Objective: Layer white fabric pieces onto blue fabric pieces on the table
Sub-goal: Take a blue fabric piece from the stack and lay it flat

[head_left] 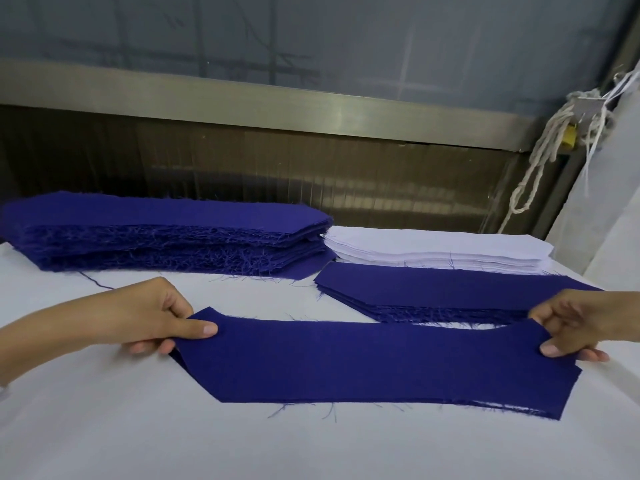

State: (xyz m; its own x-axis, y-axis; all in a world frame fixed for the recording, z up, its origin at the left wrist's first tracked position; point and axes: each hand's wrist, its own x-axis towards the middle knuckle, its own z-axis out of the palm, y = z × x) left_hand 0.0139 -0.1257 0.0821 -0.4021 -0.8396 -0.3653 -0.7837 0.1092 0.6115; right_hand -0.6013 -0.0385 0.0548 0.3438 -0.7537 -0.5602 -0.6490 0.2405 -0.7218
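Head view: my left hand [162, 315] and right hand [575, 325] each pinch an end of the blue piece [374, 362], stretched left to right low in frame. Next comes the white stack [433, 249], upper right, nearer my right grip.

Surface: white-covered table [104, 438].
Far left: tall blue fabric stack [162, 233], frayed edges.
Far right: white fabric stack [436, 251], just beside the blue one.
Middle right: low blue stack [450, 285].
Near: single blue piece [363, 362], held at both ends.
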